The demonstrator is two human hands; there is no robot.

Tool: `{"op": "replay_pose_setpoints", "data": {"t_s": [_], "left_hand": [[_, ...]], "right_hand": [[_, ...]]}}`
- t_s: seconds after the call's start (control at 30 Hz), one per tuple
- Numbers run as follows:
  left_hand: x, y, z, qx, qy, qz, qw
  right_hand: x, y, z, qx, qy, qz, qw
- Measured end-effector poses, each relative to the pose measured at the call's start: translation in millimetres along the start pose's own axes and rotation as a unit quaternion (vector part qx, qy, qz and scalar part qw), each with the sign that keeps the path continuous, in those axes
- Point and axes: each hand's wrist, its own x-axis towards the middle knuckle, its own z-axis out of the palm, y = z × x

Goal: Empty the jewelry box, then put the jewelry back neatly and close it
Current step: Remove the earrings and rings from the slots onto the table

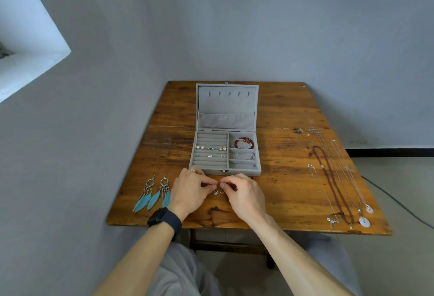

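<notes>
A grey velvet jewelry box (244,173) lies open on the wooden table (281,192), lid leaning back. Its ring rows hold several small earrings (211,148); the right compartments hold a red bead bracelet (244,141) and a silver bangle (243,155). Just in front of the box, my left hand (190,190) and my right hand (244,194) meet with curled fingers, fingertips nearly touching. Two small stud earrings (218,192) lie on the table between them. Whether either hand pinches a small piece is not clear.
Two turquoise feather earrings (153,193) lie left of my left hand. Several necklaces (338,185) stretch along the table's right side, with pendants near the front edge. A grey wall is close on the left and behind. A cable runs over the floor at right.
</notes>
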Motion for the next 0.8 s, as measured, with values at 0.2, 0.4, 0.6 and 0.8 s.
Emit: {"op": "replay_pose_setpoints", "data": {"t_s": [0.2, 0.4, 0.6, 0.8], "left_hand": [[2.2, -1.4, 3.6, -0.024, 0.009, -0.004, 1.0], [-2.9, 2.5, 8.6, -0.027, 0.011, -0.002, 1.0], [-14.1, -0.2, -2.2, 0.048, 0.069, 0.015, 0.996], [-15.1, 8.8, 6.4, 0.095, 0.081, 0.007, 0.992]], "right_hand": [[-0.2, 1.3, 0.6, -0.006, 0.003, -0.004, 1.0], [-9.5, 11.8, 0.6, 0.029, 0.018, 0.001, 0.999], [-22.1, 11.8, -1.8, 0.015, 0.032, 0.0, 0.999], [-20.8, 6.2, 6.6, -0.037, 0.072, 0.007, 0.997]]}}
